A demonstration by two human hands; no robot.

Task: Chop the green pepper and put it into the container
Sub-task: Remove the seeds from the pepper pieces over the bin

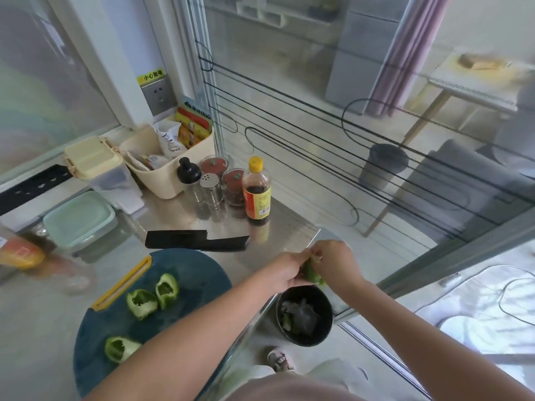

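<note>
Scanning left to right: lidded container, three pepper pieces on cutting board, knife behind. Left hand and right hand both pinch pepper piece over bin. I judge it's the deseeding step. Next: back to board, chop.

The steel surface carries a blue cutting board, a black knife, a sauce bottle and a lidded container.

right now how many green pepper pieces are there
4 pieces: two together mid cutting board, one at its near edge, one between left hand and right hand over the bin, where more may hide.
</note>
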